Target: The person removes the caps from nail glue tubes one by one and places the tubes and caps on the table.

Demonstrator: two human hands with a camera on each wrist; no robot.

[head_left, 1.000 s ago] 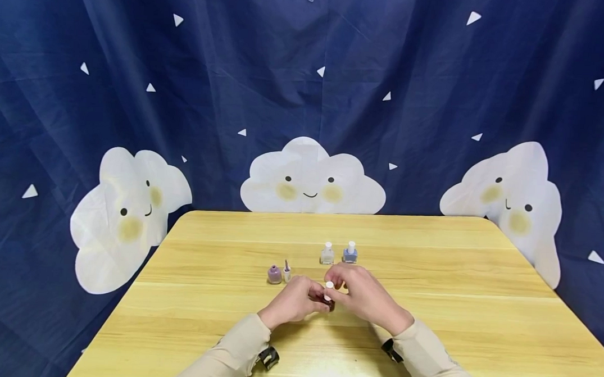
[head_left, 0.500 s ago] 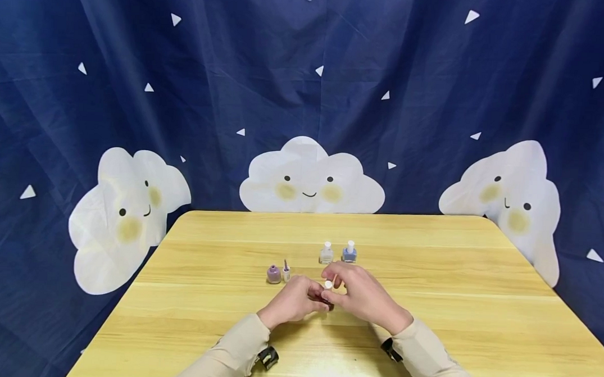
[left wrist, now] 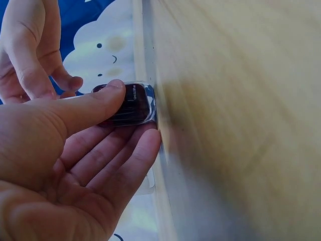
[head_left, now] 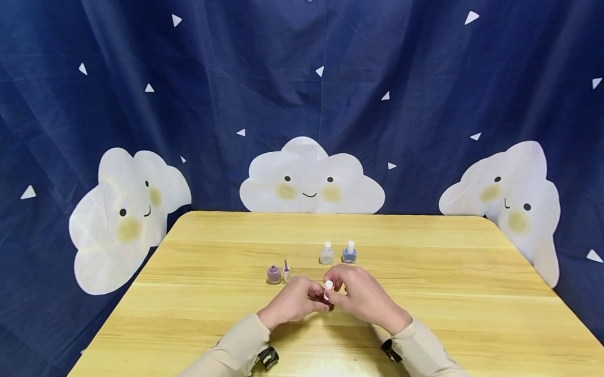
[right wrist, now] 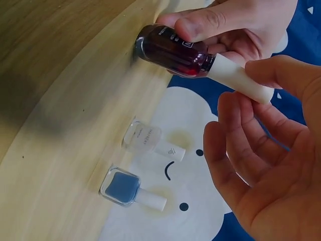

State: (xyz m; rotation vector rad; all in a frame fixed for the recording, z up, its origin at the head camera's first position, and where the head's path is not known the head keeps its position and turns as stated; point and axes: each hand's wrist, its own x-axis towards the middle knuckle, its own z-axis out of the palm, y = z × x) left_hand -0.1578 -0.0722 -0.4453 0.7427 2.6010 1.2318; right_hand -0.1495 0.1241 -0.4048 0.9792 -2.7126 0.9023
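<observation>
My left hand holds a dark red nail polish bottle by its sides, thumb on the label, its base right at the tabletop. My right hand pinches the bottle's white cap between thumb and fingertips. In the right wrist view the cap sits in line with the bottle, and a short dark stretch of neck shows below it. The left wrist view shows the bottle between thumb and fingers; its cap is hidden there behind the thumb.
Left of the hands stand an uncapped purple polish bottle and its cap, brush pointing up. Beyond the hands are a clear polish bottle and a blue one, both capped. A dark blue curtain hangs behind the table.
The right fingers shift slightly around the white cap, covering more of it half a second ago than now. The left hand and the other bottles stay in place.
</observation>
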